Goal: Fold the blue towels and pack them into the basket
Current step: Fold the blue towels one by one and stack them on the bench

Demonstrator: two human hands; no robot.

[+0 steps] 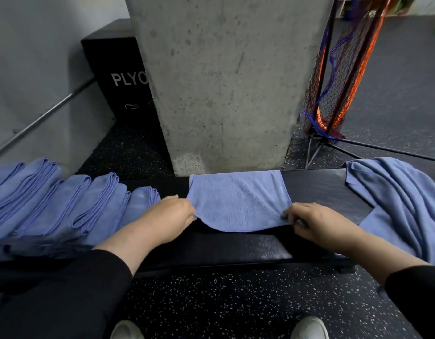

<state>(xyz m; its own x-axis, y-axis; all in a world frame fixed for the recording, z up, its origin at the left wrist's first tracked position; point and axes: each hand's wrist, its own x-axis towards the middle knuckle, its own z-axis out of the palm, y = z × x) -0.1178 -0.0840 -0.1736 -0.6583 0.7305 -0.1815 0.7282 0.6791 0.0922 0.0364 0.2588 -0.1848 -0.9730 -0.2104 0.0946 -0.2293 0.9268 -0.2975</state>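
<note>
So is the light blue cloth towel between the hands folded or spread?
Partly folded: light blue cloth towel lies doubled, left hand and right hand pinching its near corners.

Bare black bench (317, 189) at 3 o'clock of the spread towel (238, 200), open for passage. Folded towels (64, 204) crowding the 9 o'clock side. Loose blue pile (402, 199) blocking the far 3 o'clock end. Concrete pillar (226, 81) walling off 12 o'clock.

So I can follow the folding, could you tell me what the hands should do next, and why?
Probably carry the near edge forward onto the far edge: the left hand and right hand pinch the towel's near corners, lifted off the bench.
</note>
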